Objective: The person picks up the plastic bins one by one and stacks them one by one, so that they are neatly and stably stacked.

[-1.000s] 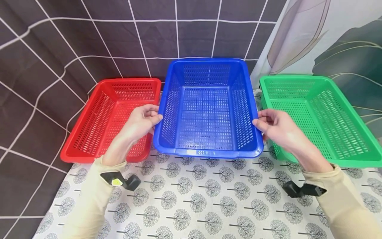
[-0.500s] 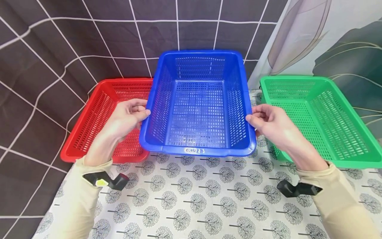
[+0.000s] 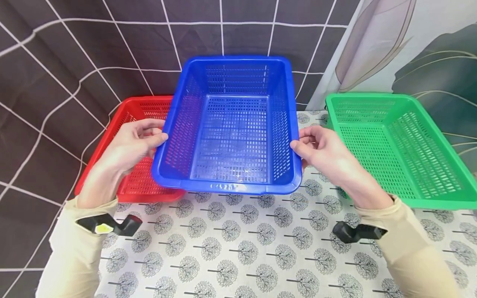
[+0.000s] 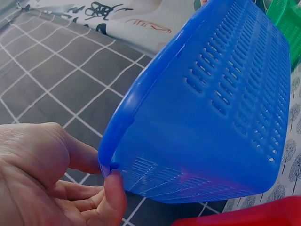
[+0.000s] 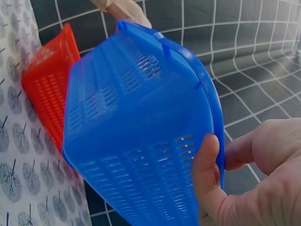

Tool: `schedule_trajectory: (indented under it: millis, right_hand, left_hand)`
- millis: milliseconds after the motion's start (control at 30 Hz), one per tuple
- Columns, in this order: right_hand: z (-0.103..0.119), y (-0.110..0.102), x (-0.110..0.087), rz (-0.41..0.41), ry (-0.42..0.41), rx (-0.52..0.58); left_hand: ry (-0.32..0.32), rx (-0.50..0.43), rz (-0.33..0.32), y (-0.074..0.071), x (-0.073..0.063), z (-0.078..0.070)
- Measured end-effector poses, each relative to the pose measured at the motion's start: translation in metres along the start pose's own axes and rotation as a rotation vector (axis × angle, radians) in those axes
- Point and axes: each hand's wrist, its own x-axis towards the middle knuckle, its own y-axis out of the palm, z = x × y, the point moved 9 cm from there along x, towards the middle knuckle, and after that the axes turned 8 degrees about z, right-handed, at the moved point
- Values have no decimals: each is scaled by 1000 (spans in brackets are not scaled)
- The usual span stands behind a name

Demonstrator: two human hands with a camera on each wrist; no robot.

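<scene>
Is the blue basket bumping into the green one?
Apart. The head view shows it: a strip of tree-patterned cloth lies in plain sight between the blue basket and the green basket.

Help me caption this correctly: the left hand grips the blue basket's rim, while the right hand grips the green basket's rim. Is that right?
Not quite: the right hand grips the rim of the blue basket, not that of the green basket. The head view shows it. The left hand does grip the blue basket's rim.
</scene>
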Motion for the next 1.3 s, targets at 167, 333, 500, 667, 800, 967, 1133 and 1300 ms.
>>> schedule_trajectory:
  millis: [167,333,500,667,800,967,1133,1300]
  right_hand:
    - [8,10,4,14,-24,23]
    - [16,20,8,40,-53,52]
    - [24,29,11,57,-70,79]
    - [31,35,15,45,-77,88]
    - [37,41,20,41,-107,107]
    - [46,53,27,63,-144,145]
    - [48,65,32,63,-117,151]
    - [51,75,37,68,-130,191]
  left_hand:
    - [-28,73,-7,-12,-6,1]
    - [-58,93,-5,-25,-10,5]
    - [-73,99,-14,-39,-12,7]
    - [-95,92,-46,-53,-14,8]
    - [-138,74,-64,-62,-18,14]
    - [-194,0,-74,-74,-25,24]
    - [-138,-65,-108,-87,-31,27]
    - [-108,-66,-134,-96,-35,31]
